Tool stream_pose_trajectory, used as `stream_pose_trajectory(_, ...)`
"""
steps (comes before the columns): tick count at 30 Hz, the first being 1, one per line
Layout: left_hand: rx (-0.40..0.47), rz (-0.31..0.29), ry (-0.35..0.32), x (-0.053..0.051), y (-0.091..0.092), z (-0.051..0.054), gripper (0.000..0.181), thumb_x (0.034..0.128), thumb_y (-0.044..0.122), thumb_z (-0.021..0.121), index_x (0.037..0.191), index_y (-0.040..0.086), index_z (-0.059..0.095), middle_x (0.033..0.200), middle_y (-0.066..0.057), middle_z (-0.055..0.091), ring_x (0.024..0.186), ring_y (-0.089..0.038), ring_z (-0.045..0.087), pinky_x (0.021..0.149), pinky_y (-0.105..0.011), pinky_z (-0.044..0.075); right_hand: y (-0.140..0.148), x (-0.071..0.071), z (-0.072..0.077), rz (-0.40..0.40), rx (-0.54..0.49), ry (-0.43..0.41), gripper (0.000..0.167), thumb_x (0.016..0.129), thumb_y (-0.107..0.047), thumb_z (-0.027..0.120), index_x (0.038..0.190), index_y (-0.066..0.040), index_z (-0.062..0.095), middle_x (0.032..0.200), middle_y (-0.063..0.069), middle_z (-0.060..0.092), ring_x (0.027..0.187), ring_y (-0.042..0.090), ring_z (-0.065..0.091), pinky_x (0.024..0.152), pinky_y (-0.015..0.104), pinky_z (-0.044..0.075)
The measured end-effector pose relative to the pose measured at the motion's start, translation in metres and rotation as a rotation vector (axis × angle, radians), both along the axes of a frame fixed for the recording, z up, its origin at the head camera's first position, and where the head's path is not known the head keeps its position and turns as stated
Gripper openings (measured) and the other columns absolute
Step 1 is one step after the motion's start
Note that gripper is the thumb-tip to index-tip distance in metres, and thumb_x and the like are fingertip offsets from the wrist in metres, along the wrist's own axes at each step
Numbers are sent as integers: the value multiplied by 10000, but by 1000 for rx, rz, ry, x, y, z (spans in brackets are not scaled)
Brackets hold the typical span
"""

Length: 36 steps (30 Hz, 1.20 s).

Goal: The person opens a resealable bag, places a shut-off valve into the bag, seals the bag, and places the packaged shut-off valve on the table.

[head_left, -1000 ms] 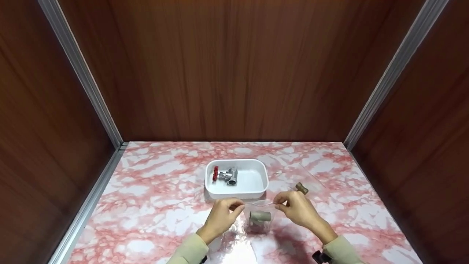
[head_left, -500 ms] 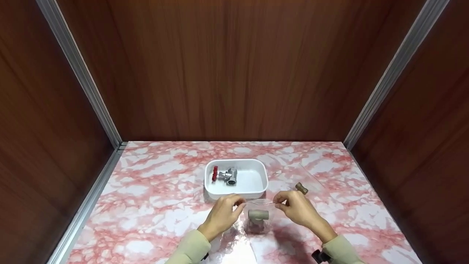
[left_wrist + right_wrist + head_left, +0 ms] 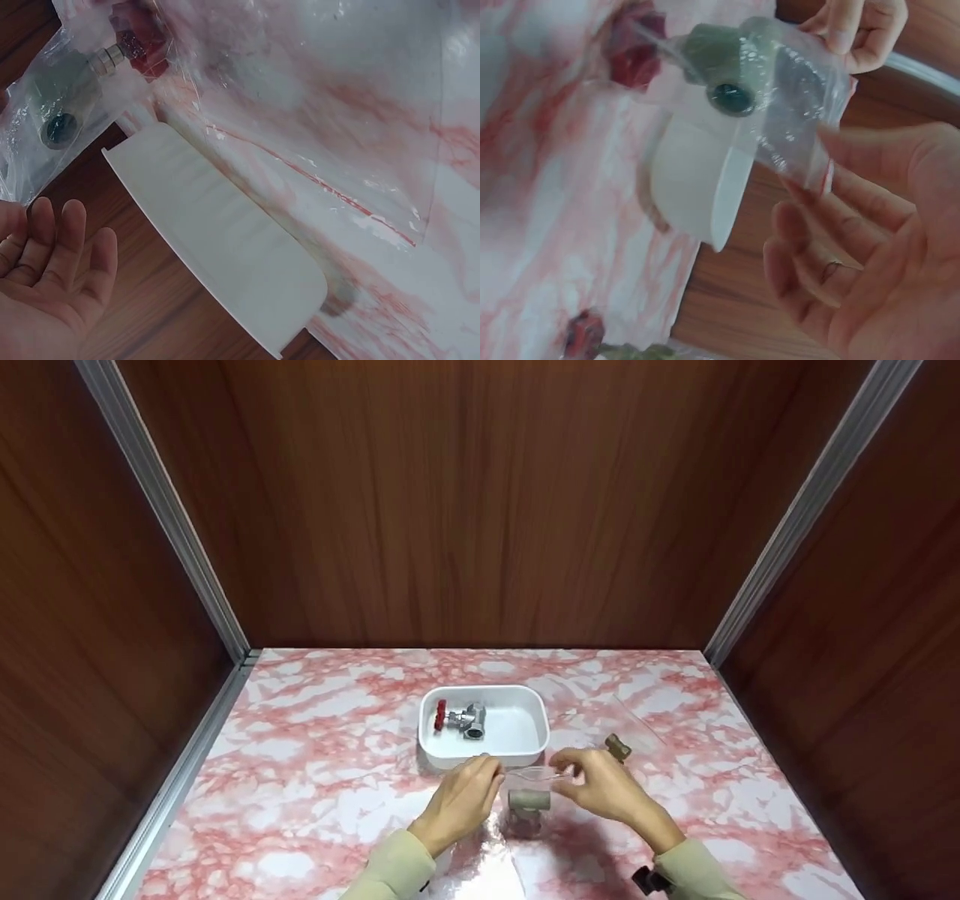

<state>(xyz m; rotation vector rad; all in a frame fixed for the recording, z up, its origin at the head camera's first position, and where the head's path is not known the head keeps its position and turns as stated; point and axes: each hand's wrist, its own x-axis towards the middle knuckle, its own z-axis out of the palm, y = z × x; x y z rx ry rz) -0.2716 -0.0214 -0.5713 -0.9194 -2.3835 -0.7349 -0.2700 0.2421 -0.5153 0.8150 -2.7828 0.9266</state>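
Readable text: none from where I stand | clear plastic bag with red-edged mouth (image 3: 799, 97): no legible print | green-bodied valve with red handwheel (image 3: 739, 56), inside it: no mark I can read | silver metal valve with red handwheel (image 3: 471, 720): too small to tell

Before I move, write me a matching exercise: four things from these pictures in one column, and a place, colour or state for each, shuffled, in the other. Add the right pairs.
Things:
1. Tray
2. Silver valve
3. Clear bag
4. Left hand

Places, colours, states:
A. Has a greenish valve inside
B. Pinches the bag's edge
C. White all over
D. Lies inside the tray

Right pairs: 1-C, 2-D, 3-A, 4-B
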Motion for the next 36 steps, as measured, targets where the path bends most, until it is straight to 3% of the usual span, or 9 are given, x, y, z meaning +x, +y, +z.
stream_pose_trajectory(5,-3,7,-35,0,2,0,63,1019,143,645,958,127,648,869,23,611,759,-141,591,687,-310,540,-21,-3,0,67,32,34,300,876,-147,830,1165,-85,775,1073,34,761,969,230,683,847,454,568)
stream_pose_trajectory(10,-20,-3,-60,-1,1,3,62,1020,162,666,965,135,661,888,30,627,781,-134,603,698,-293,542,-41,-8,-4,109,85,167,151,864,-91,818,1012,-83,790,960,15,752,900,197,675,798,404,582)
stream_pose_trajectory(14,-52,1,-40,-1,1,2,72,1034,164,656,973,126,661,895,16,633,796,-152,618,716,-302,552,-49,-11,-9,127,107,233,94,847,-61,807,928,-101,782,886,-2,727,839,173,656,751,370,582)
stream_pose_trajectory(20,-51,18,-48,0,2,1,79,1037,171,651,980,116,651,889,5,628,802,-169,618,730,-318,555,-52,-13,-14,153,83,240,99,836,-41,777,905,-112,777,868,-4,724,810,161,652,731,357,586)
stream_pose_trajectory(28,6,7,-121,0,3,2,49,1007,172,674,979,131,673,900,27,641,803,-145,615,711,-298,551,-50,-15,-16,162,75,230,105,853,-51,773,932,-114,799,879,-5,744,812,144,648,745,366,576)
stream_pose_trajectory(36,21,22,-93,0,5,1,36,986,142,681,954,141,664,875,37,635,772,-132,605,681,-295,543,-51,-14,-16,137,64,217,99,864,-79,789,949,-129,796,901,-31,741,828,122,659,745,337,587)
